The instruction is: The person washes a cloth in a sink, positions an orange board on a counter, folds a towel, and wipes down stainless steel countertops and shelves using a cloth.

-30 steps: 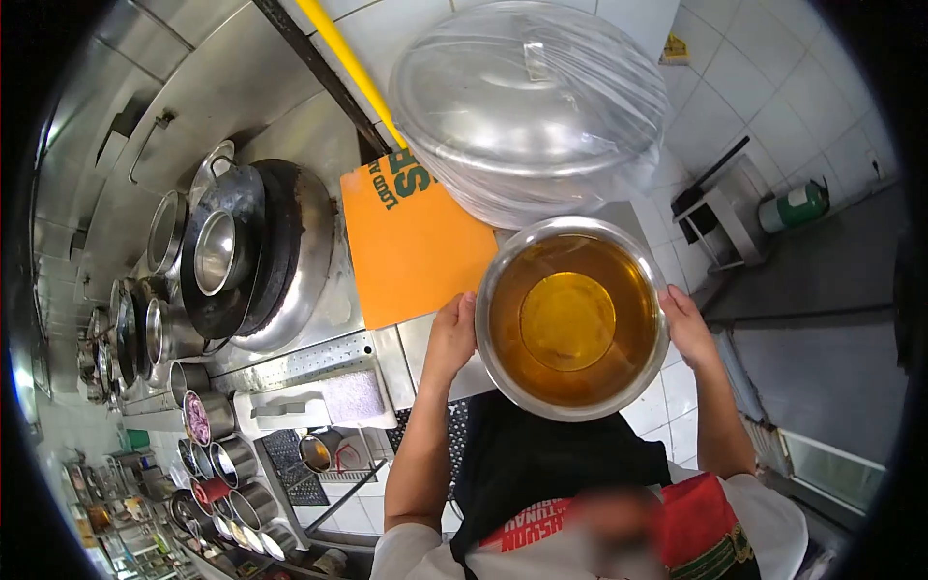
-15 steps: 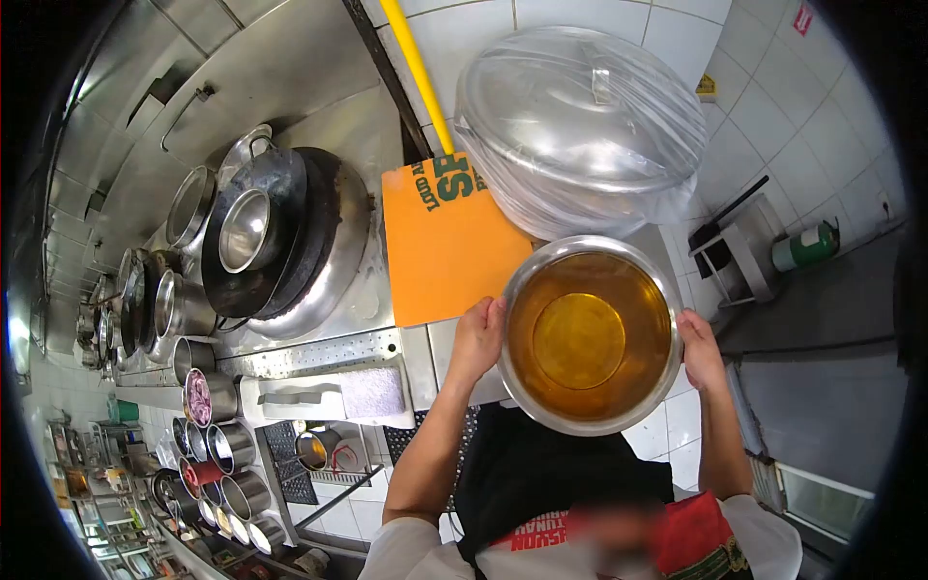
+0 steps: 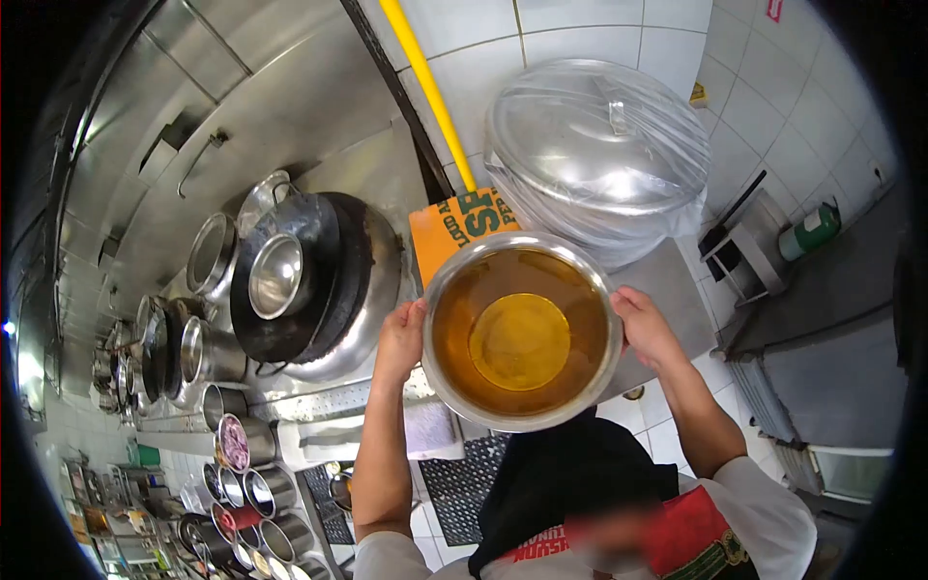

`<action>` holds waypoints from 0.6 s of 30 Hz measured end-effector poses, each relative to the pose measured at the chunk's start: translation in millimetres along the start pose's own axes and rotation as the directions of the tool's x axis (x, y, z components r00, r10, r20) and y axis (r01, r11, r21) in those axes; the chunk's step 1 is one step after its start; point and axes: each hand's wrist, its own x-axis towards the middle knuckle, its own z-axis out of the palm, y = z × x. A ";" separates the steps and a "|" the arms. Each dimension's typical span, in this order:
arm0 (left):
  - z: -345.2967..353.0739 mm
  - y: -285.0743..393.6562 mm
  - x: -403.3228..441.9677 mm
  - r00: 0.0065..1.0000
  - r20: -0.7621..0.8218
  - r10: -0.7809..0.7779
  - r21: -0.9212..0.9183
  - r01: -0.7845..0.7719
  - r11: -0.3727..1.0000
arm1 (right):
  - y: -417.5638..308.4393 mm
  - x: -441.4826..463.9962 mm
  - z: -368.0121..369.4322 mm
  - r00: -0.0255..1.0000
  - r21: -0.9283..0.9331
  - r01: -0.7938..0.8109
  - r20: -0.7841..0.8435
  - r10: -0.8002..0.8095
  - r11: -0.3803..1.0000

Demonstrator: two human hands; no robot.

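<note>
Metal bowl (image 3: pixel 522 422), amber liquid (image 3: pixel 522 340) inside, between left hand (image 3: pixel 401 338) and right hand (image 3: pixel 646 327), both clamped on its edge; steel counter (image 3: pixel 672 302), tiled wall (image 3: pixel 580 37) beyond.

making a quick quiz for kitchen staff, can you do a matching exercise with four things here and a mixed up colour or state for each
1. steel basin
2. lidded pot
3. pole
4. board

A. yellow
B. held by left hand and right hand
C. orange
D. wrapped in clear plastic

Pairs: 1-B, 2-D, 3-A, 4-C
</note>
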 end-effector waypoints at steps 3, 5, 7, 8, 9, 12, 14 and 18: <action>-26.2 -7.1 33.5 0.998 0.055 -0.033 0.060 0.030 0.998 | -12.3 21.1 29.2 1.000 -0.016 0.000 0.021 0.001 1.000; -40.7 -21.8 59.7 0.997 0.056 0.061 0.164 -0.070 0.984 | -14.5 38.8 47.9 1.000 0.000 0.001 0.023 -0.001 1.000; -51.5 -33.9 87.4 0.996 0.071 0.063 0.175 -0.075 0.982 | -20.7 54.7 64.9 1.000 0.009 0.008 0.013 -0.008 1.000; -54.5 -37.1 98.9 0.995 0.080 0.060 0.181 -0.074 0.981 | -22.4 62.2 72.7 1.000 0.014 0.008 0.008 -0.008 1.000; -54.9 -40.4 110.3 0.994 0.080 0.072 0.135 -0.082 0.987 | -22.7 70.3 79.3 1.000 0.013 0.017 -0.022 -0.017 1.000; -58.5 -45.3 140.2 0.994 0.088 0.072 0.071 -0.078 0.994 | -17.1 97.1 97.1 0.994 0.012 0.040 -0.101 -0.038 0.999; -60.8 -45.4 158.5 0.994 0.102 0.041 0.129 -0.054 0.990 | -14.1 116.1 104.2 0.989 0.011 0.056 -0.141 -0.054 0.998; -54.3 -66.6 190.0 0.986 0.079 0.144 0.051 -0.148 0.988 | -15.6 135.1 117.3 0.965 -0.020 0.095 -0.244 -0.097 0.995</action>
